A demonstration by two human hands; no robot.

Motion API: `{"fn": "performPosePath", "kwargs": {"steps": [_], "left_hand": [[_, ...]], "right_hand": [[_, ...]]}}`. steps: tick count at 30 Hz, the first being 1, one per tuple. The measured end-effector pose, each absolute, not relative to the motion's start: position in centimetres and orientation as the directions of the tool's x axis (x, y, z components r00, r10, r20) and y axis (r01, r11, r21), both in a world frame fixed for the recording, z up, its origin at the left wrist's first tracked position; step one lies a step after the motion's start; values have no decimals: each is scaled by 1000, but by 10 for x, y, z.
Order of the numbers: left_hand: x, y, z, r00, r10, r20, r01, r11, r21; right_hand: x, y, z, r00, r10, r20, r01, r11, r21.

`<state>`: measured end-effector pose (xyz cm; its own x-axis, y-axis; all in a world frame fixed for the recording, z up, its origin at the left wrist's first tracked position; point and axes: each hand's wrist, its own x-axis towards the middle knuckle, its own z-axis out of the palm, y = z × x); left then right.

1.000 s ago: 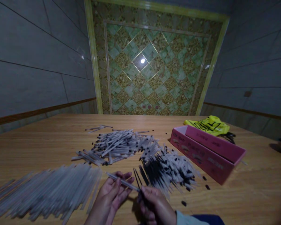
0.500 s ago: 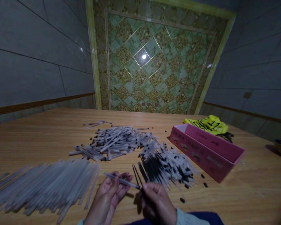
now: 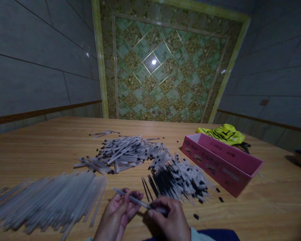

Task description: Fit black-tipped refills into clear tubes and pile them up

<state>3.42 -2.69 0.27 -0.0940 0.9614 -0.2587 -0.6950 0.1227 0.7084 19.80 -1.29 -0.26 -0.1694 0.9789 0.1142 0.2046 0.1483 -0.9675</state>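
Note:
A thin translucent plastic tube (image 3: 136,201) slants between my hands over the table's near edge. My left hand (image 3: 115,212) pinches it between thumb and fingers near its upper left part. Around the tube's lower right end, the fingers of my right hand (image 3: 170,217) are closed; what else they may hold is hidden. Thin black pointed sticks (image 3: 163,180) lie just beyond my right hand, a couple of them apart from the rest. Short clear pieces with black ends (image 3: 190,174) are heaped beside them.
Long clear tubes (image 3: 52,201) lie spread on the left of the wooden table (image 3: 52,140). Behind my hands is a pile of black-tipped tubes (image 3: 125,150). At right stand a pink box (image 3: 215,164) and a yellow bag (image 3: 225,134). Small black caps (image 3: 196,216) lie scattered.
My right hand has turned and its fingers have closed further over the tube's right end, covering the dark tip seen before. The left hand has hardly moved.

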Motion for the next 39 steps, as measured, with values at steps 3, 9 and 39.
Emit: {"fn": "performPosePath", "kwargs": {"steps": [3,9,39], "left_hand": [[36,-29,8,-113,959,-260,-706,107,700],[40,-33,18,-127,950,-284,-716,110,689],[33,-27,5,-83,970,-228,-695,107,710]], "right_hand": [[198,-10,-7,-198,970,143,207,184,-961],[200,-3,-23,-313,949,39,43,55,-998],[196,-11,-15,-295,955,-41,-100,-73,-992]]}}
